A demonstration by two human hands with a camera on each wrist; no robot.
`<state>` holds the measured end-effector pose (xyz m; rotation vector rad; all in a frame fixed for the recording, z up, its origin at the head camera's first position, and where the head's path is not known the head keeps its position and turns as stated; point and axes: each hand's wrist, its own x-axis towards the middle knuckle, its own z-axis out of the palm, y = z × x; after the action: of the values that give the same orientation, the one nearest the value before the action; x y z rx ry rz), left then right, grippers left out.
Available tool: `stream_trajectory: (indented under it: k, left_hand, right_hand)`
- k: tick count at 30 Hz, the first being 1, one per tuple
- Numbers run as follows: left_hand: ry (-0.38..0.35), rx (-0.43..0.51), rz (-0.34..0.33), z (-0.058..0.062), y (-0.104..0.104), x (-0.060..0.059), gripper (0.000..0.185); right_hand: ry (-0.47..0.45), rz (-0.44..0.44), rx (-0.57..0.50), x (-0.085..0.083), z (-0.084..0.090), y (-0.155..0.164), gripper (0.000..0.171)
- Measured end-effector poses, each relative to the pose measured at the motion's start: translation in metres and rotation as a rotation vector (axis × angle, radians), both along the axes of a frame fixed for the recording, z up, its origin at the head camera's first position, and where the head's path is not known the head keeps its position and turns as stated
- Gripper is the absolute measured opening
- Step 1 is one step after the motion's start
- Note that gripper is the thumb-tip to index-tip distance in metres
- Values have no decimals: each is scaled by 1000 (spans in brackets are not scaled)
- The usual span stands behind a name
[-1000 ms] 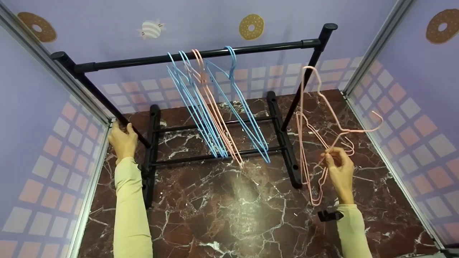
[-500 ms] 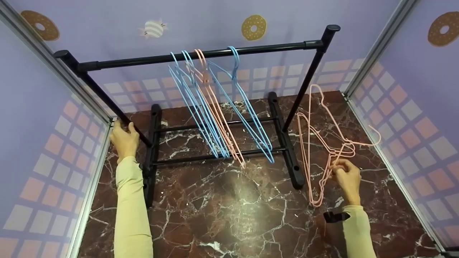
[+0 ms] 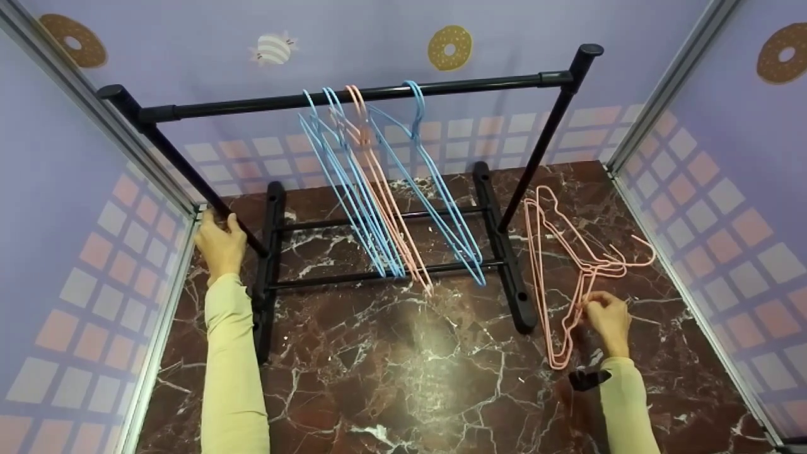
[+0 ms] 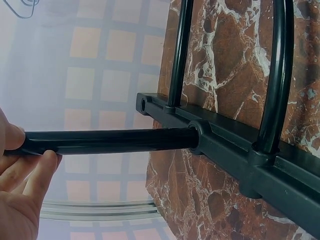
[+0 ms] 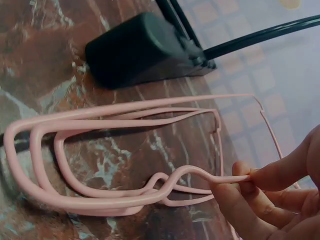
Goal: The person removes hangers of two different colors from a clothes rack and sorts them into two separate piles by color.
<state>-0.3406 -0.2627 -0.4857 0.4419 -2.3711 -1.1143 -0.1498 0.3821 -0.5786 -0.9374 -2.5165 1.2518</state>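
My left hand (image 3: 220, 246) grips the left upright post (image 4: 110, 141) of a black clothes rack, fingers and thumb curled round it in the left wrist view. At the right, my right hand (image 3: 606, 320) pinches the shoulder wire of a pink hanger (image 5: 120, 200) between thumb and fingers. That hanger lies on or just over other pink hangers (image 3: 543, 284) stacked on the floor beside the rack's right foot. From the rack's top bar (image 3: 252, 106) hang several blue hangers (image 3: 340, 183) and pink hangers (image 3: 384, 189), with another blue group (image 3: 441, 183) farther right.
The rack's right foot (image 3: 514, 284) stands just left of the pink stack. Dark red marble-patterned floor (image 3: 391, 378) lies in front. Purple walls with printed doughnuts (image 3: 449, 48) enclose the back and both sides.
My right hand has lowered the pink hanger from a raised tilt down onto the pink stack, moving slightly right and toward me. The left hand keeps its grip on the post.
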Motion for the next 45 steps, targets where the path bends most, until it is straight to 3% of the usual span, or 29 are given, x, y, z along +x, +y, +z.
stream_trajectory:
  k: [9,24,30,39,42,45]
  left_hand:
    - [27,5,10,-2,0,-1,33]
    - [-5,7,14,-1,1,0,35]
    - [0,8,9,-1,1,0,33]
    - [11,7,11,-1,0,1,34]
    - [0,4,11,-1,1,0,34]
    - [-2,-1,9,-1,0,0,35]
  right_hand:
    - [-21,14,70,-7,-12,-1,23]
    - [79,14,208,-3,-30,-7,23]
    - [26,4,222,-3,-35,-7,26]
    - [-27,22,245,-3,-31,-8,29]
    - [-11,16,244,-4,-25,-12,31]
    - [71,25,247,-9,-13,-20,32]
